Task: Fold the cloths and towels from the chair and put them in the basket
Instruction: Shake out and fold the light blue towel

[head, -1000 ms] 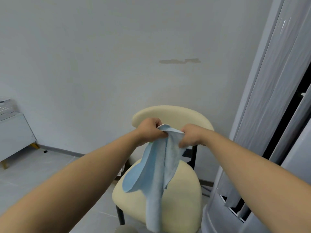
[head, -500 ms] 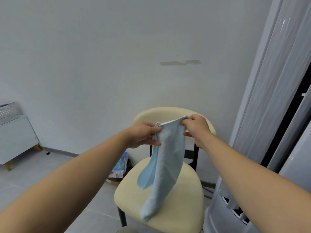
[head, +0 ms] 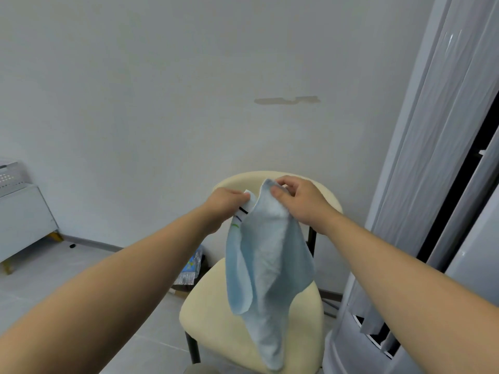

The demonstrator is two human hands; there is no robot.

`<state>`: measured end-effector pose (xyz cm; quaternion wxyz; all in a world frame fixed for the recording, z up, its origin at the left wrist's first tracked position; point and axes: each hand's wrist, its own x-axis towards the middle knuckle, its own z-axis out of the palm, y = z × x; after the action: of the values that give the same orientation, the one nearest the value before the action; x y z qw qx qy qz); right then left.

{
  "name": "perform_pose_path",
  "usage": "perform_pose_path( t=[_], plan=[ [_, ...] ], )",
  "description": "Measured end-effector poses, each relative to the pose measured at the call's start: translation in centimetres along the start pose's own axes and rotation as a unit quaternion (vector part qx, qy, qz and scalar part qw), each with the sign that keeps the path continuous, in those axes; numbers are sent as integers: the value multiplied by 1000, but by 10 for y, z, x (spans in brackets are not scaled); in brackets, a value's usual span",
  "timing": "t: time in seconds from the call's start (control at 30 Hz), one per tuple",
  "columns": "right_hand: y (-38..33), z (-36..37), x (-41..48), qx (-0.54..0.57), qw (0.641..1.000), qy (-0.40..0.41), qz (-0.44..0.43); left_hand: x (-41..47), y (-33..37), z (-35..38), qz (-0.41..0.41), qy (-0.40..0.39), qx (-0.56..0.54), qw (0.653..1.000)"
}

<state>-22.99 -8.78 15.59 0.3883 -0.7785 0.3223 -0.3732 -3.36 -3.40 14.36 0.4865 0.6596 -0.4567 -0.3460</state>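
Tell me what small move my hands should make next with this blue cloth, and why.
Probably draw the hands apart along the top edge. The left hand and right hand pinch the blue cloth close together, so it hangs bunched over the chair; spreading it flat should come before folding.

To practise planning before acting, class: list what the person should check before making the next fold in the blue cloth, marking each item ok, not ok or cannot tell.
1. Left hand grips the top edge of the blue cloth: ok.
2. Right hand pinches the other top corner: ok.
3. Cloth stretched flat between the hands: not ok, it hangs bunched and creased.
4. Lower end clear of the chair seat: cannot tell.
5. Basket in sight for placing: cannot tell.
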Motion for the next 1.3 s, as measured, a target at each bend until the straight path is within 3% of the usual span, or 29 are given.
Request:
perform_pose_path(
  t=[0.07, 0.17, 0.3, 0.5, 0.67, 0.83, 1.03, 1.3],
  plan=[
    [-4, 5, -1, -64, 997, -29, -24, 1, -1, 2, 48, 6, 24, 999],
    [-7, 15, 1, -142, 989, -26, -31, -4, 5, 5, 69, -37, -25, 997],
    [-2, 21, 4, -118, 993, 25, 12, -8, 7, 6, 84, -59, -49, 993],
    [3, 25, 2, -109, 994, 20, 14, -12, 7, 2, 95, -95, -59, 989],
    [4, 27, 0, -104, 993, 10, 46, -10, 2, 5, 179, -12, 79, 981],
    [8, 19, -10, -86, 983, -78, 139, -10, 5, 1, 273, 32, 299, 914],
    [24, 18, -16, 11, 962, -176, 206, -5, 17, -7, 299, 58, 331, 893],
    [39, 33, -31, 7, 936, -229, 266, -6, 33, -12, 272, 118, 307, 904]
  ],
)
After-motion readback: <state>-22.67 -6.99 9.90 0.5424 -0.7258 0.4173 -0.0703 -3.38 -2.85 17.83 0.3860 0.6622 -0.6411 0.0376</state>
